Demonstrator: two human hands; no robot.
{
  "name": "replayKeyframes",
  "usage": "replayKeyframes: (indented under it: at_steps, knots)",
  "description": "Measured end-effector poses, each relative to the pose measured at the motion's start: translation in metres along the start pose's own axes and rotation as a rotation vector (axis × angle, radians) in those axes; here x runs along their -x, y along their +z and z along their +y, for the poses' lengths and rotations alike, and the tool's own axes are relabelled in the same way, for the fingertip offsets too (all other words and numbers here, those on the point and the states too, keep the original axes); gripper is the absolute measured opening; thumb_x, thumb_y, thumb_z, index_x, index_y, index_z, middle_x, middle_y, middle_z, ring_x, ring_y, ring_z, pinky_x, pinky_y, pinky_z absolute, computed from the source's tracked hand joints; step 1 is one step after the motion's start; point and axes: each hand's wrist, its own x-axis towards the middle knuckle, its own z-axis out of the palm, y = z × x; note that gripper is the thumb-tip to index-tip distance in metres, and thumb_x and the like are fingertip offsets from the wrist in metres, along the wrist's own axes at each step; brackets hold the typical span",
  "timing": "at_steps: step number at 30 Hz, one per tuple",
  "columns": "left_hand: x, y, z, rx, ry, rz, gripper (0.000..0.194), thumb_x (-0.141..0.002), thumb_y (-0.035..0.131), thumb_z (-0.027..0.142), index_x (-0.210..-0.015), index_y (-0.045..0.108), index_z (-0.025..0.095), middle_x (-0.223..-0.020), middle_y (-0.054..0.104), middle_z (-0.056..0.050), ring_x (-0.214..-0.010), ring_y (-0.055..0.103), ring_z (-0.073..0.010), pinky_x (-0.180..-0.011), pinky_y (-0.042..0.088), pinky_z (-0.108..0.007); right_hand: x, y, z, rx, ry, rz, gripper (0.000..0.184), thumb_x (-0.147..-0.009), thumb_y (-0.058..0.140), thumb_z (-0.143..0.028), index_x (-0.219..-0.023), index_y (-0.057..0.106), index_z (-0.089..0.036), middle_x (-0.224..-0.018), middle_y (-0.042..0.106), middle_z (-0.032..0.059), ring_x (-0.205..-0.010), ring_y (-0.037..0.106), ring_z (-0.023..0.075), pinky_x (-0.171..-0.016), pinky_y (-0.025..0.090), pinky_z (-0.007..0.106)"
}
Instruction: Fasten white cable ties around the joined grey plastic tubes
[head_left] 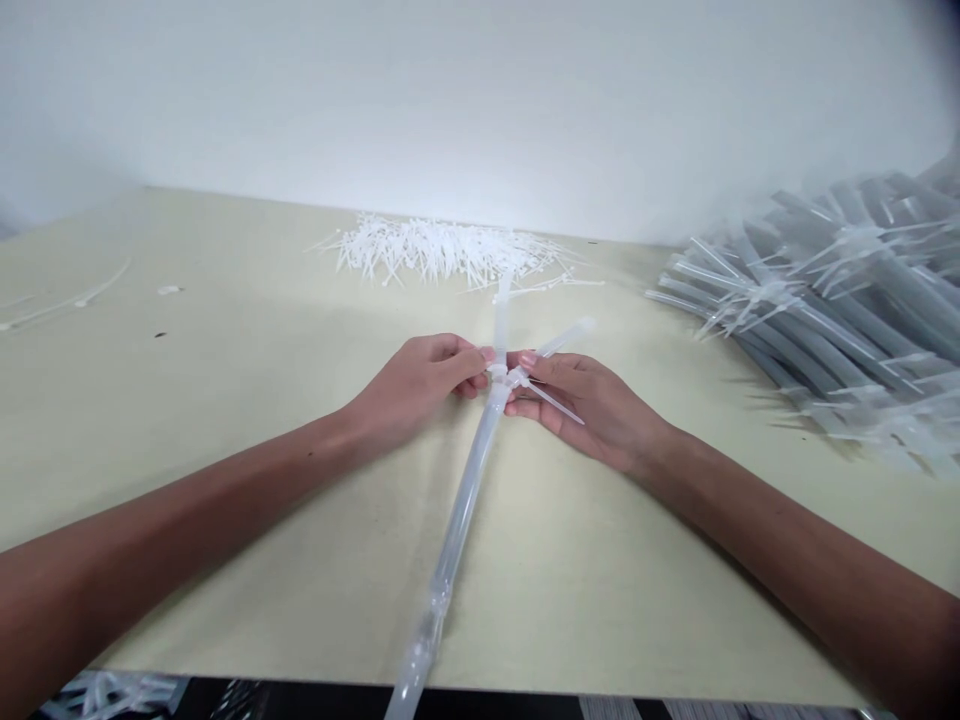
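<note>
A long translucent plastic tube [466,490] runs from the table's front edge up to my hands, where it meets two thinner branches around a joint. One thin branch [502,320] points away from me; the other [568,337] slants up to the right. White cable ties [555,402] are looped at the joint, one tail sticking out to the lower right. My left hand [450,368] pinches at the left side of the joint. From the right, my right hand [577,395] closes its thumb and fingers on the right branch beside a tie head.
Many loose white cable ties [442,250] lie heaped at the back of the table [262,590]. A big stack of similar tied tube assemblies [840,300] fills the right side. Several loose strands [105,285] and a white scrap [170,290] lie at left.
</note>
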Motion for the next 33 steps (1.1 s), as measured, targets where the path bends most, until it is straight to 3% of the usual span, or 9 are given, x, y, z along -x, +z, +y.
replayKeyframes:
  at_steps: [5, 11, 24, 33]
  knots:
    - [0.0, -0.001, 0.006, -0.065, -0.014, -0.031, 0.034, -0.081, 0.053, 0.047, -0.066, 0.062, 0.018, -0.074, 0.065, -0.001, -0.072, 0.057, -0.0155, -0.067, 0.039, -0.027, -0.002, -0.002, 0.0, -0.051, -0.013, 0.033, 0.022, -0.081, 0.063, -0.026, -0.102, 0.064, -0.02, -0.09, 0.065, 0.0036, -0.082, 0.06, 0.0125, -0.083, 0.048, 0.03]
    - [0.001, 0.0, 0.003, -0.05, -0.021, -0.043, 0.031, -0.081, 0.052, 0.046, -0.071, 0.064, 0.019, -0.077, 0.066, -0.001, -0.074, 0.057, -0.0154, -0.069, 0.039, -0.027, -0.003, -0.007, 0.002, -0.075, 0.016, 0.012, 0.015, -0.082, 0.063, -0.025, -0.095, 0.063, -0.019, -0.09, 0.066, 0.0038, -0.088, 0.063, 0.0142, -0.088, 0.047, 0.032]
    - [-0.001, 0.0, -0.004, 0.02, 0.006, -0.077, 0.032, -0.083, 0.051, 0.046, -0.073, 0.062, 0.018, -0.076, 0.063, -0.001, -0.074, 0.055, -0.0147, -0.073, 0.039, -0.028, -0.005, -0.007, 0.0, -0.089, 0.032, 0.004, 0.021, -0.083, 0.061, -0.023, -0.103, 0.064, -0.018, -0.093, 0.068, 0.0046, -0.091, 0.063, 0.0145, -0.087, 0.048, 0.03]
    - [-0.001, -0.005, -0.002, -0.099, 0.055, -0.183, 0.041, -0.089, 0.039, 0.049, -0.072, 0.06, 0.018, -0.071, 0.058, -0.001, -0.069, 0.052, -0.0138, -0.068, 0.038, -0.027, -0.002, -0.007, -0.005, -0.171, 0.033, 0.043, 0.015, -0.082, 0.056, -0.022, -0.095, 0.065, -0.021, -0.091, 0.065, 0.0019, -0.088, 0.062, 0.0143, -0.087, 0.049, 0.029]
